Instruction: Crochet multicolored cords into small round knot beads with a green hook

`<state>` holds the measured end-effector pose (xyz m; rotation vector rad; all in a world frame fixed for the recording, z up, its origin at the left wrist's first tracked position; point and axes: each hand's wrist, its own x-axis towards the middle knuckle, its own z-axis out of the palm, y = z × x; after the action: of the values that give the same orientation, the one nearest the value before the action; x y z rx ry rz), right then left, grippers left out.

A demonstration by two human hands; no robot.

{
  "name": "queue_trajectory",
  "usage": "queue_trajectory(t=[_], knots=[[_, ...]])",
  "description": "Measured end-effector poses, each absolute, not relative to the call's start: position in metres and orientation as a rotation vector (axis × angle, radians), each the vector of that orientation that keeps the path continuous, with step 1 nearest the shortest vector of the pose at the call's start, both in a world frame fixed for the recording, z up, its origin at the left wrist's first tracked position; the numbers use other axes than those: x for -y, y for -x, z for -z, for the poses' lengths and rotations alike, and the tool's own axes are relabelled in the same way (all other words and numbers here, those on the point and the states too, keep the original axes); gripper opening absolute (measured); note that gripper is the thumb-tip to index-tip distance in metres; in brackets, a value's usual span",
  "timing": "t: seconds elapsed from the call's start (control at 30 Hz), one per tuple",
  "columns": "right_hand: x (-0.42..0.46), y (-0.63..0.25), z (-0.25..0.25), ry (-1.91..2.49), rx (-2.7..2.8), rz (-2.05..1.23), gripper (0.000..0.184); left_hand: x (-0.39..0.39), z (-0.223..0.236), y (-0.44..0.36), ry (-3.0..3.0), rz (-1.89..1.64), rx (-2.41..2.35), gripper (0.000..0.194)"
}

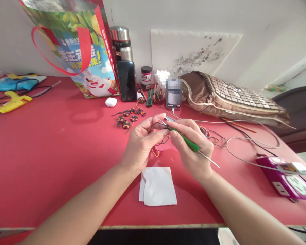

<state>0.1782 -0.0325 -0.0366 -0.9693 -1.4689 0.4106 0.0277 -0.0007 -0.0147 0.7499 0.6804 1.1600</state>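
In my right hand is a crochet hook with a green grip, its thin metal shaft sticking out past the palm. The hook's other end points at the fingertips of my left hand, which pinch dark and reddish thread. A strand loops over my left fingers; the small work between the fingertips is mostly hidden. Loose orange and red thread hangs below my hands to the table. More coiled multicoloured thread lies behind my right hand. Small crocheted multicoloured pieces rest beyond my left hand.
Folded white paper lies in front of me on the red table. Behind stand a shopping bag, a dark phone, a jar and a second, cabled phone. A yellow glue gun is left, a purple box right.
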Motion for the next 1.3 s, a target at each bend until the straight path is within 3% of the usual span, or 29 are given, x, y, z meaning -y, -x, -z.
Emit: queue_trajectory(t=[0.67, 0.83, 0.9, 1.07, 1.17, 1.3], knots=[[0.036, -0.170, 0.043, 0.946, 1.408, -0.509, 0.025, 0.003, 0.013, -0.032, -0.549, -1.124, -0.646, 0.035], [0.036, -0.171, 0.041, 0.980, 1.367, -0.590, 0.018, 0.004, 0.011, -0.033, -0.534, -1.110, -0.684, 0.033], [0.034, -0.170, 0.042, 0.980, 1.326, -0.678, 0.019, 0.004, 0.010, -0.033, -0.544, -1.121, -0.688, 0.029], [0.029, -0.165, 0.047, 0.947, 1.160, -1.113, 0.058, -0.001, 0.007, -0.027, -0.552, -1.145, -0.675, 0.027], [0.026, -0.163, 0.049, 0.986, 1.099, -1.521, 0.055, -0.004, 0.005, -0.022, -0.552, -1.174, -0.688, 0.030], [0.025, -0.162, 0.050, 0.979, 1.039, -1.739, 0.048, -0.006, 0.003, -0.020, -0.556, -1.238, -0.729, 0.037]])
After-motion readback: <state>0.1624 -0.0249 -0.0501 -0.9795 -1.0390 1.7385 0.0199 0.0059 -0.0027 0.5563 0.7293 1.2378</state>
